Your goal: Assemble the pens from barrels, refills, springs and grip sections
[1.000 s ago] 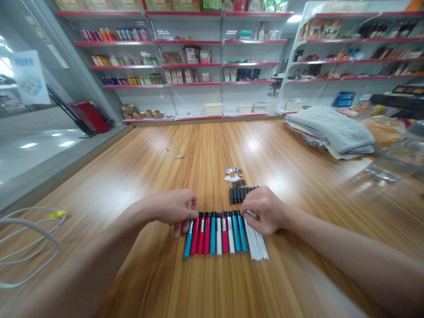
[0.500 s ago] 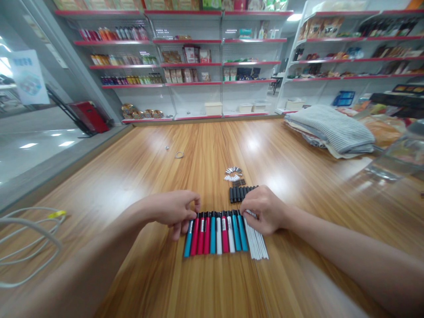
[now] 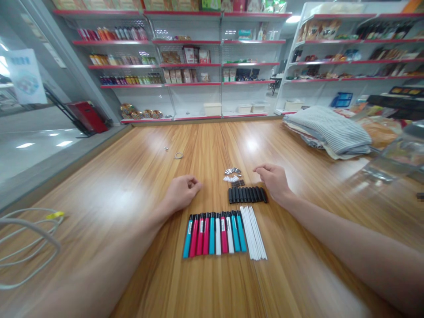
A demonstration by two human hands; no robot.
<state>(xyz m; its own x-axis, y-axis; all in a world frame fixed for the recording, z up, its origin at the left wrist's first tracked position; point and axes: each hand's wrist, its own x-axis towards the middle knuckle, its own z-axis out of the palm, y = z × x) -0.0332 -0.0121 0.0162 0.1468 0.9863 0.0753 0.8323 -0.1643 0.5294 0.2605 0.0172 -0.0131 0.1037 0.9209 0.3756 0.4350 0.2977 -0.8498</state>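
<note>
My left hand [image 3: 183, 192] rests above the table with its fingers curled, and nothing shows in it. It is just beyond the left end of a row of pen barrels [image 3: 212, 236] in blue, red and white with black tops. To the right of the barrels lies a fan of thin white sticks [image 3: 253, 232]. My right hand [image 3: 274, 180] hovers by the right end of a row of black caps [image 3: 248, 194], fingers drawn together, with nothing visible between them. Behind the caps are small dark pieces [image 3: 237, 183], tiny white tips [image 3: 230, 179] and an arc of silver pieces [image 3: 232, 171].
A small ring [image 3: 178, 155] and a tiny shiny bit [image 3: 166, 149] lie farther back on the wooden table [image 3: 132, 176]. Folded striped cloth [image 3: 327, 128] and a clear container [image 3: 394, 154] stand at the right. A white cable [image 3: 29, 238] loops at the left. Stocked shelves [image 3: 195, 84] line the back.
Both hands have lifted off the barrels and white sticks and moved away from me. The left hand has curled closed; the right has shifted slightly right, past the black caps. The rows look unchanged.
</note>
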